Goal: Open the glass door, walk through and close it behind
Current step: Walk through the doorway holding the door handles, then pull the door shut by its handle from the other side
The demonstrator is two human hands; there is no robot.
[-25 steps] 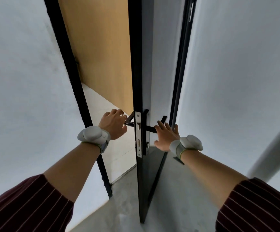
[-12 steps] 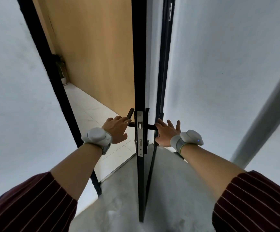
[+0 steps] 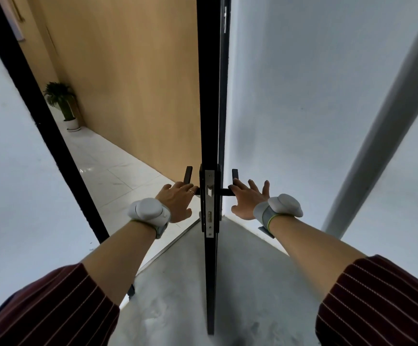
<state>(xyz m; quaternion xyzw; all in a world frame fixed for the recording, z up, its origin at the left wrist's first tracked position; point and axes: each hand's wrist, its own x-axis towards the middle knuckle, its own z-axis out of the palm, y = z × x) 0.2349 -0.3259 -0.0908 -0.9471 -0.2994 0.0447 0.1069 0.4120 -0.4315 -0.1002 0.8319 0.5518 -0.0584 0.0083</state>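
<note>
The black-framed glass door (image 3: 209, 96) stands edge-on straight ahead, swung open, with a metal lock plate (image 3: 209, 196) on its edge. A black lever handle sticks out on each side. My left hand (image 3: 178, 201) curls over the left handle (image 3: 188, 176). My right hand (image 3: 249, 199) rests on the right handle (image 3: 234, 178) with fingers spread and thumb out. Both wrists wear white bands.
Black door frame post (image 3: 40, 121) bounds the opening on the left. Beyond it lie a white tiled corridor floor (image 3: 108, 166), a wood-panelled wall (image 3: 133, 83) and a potted plant (image 3: 65, 103). Frosted glass (image 3: 315, 108) and a white pillar (image 3: 382, 121) stand on the right.
The door has swung further open, now edge-on to me. The opening on the left has widened, showing the corridor and plant. Both hands stayed at the handles.
</note>
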